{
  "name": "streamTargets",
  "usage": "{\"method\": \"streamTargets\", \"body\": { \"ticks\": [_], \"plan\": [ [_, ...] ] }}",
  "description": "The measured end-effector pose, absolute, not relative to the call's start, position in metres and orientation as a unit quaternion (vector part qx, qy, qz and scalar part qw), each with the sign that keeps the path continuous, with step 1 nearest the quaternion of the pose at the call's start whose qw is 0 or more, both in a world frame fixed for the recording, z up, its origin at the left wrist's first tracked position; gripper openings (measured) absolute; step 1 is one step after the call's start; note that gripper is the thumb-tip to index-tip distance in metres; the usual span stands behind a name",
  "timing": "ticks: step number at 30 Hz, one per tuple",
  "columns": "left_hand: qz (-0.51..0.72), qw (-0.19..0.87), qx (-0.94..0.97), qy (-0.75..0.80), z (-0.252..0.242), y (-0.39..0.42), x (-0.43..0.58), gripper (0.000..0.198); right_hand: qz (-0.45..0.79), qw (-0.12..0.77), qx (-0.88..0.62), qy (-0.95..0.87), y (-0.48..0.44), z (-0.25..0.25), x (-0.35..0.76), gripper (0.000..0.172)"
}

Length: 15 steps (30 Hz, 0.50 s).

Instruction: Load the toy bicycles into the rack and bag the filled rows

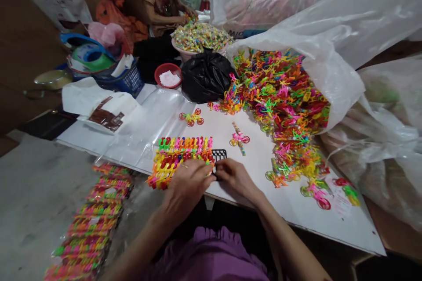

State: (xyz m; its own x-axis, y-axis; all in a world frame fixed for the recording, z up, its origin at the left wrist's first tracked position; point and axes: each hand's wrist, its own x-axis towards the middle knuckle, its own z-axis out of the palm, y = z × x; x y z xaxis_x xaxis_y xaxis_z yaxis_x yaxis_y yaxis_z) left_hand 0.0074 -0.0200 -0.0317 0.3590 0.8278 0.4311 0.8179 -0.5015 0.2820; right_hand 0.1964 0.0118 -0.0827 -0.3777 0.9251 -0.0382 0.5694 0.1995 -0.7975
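Note:
My left hand (189, 180) lies over the near right part of packed rows of small bright plastic toys (184, 144). Its fingers are bent and closed; what they hold is hidden. A black plastic rack (220, 154) with slots shows at the right end of these rows. On its near right part my right hand (236, 179) is closed, thumb and fingertips gripping its edge close to the left fingertips. Past the hands lies a candy-filled tube with pink and red toy bike parts (238, 138). A yellow toy bike with red wheels (191, 117) lies farther left.
A large heap of coloured toys (280, 92) spills from a clear plastic bag at right. Beyond the table's middle sit a black bag (208, 77) and a red bowl (168, 75). Finished-looking toy packs (95, 215) line the lower left. Another person (165, 9) works behind a candy-filled basin (202, 38).

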Motion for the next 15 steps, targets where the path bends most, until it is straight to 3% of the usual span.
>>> {"method": "streamTargets", "body": {
  "ticks": [3,5,8,11,15],
  "plan": [
    [0.312,-0.010,0.787,0.532,-0.014,0.005,0.001,0.025,0.236,0.202,-0.640,-0.703,0.041,-0.066,0.218,0.019],
    [0.260,0.004,0.824,0.503,-0.014,0.023,0.003,0.024,0.148,0.124,-0.714,-0.673,0.060,-0.061,0.225,0.023],
    [0.186,0.022,0.869,0.458,-0.030,0.040,0.012,0.019,0.125,0.049,-0.748,-0.650,0.079,-0.063,0.226,0.024],
    [0.195,0.021,0.864,0.463,-0.046,0.044,0.017,0.020,0.180,0.112,-0.731,-0.649,0.080,-0.070,0.231,0.022],
    [0.207,0.021,0.866,0.455,-0.030,0.040,0.025,0.020,0.334,0.301,-0.655,-0.607,0.067,-0.076,0.235,0.023]
  ]
}}
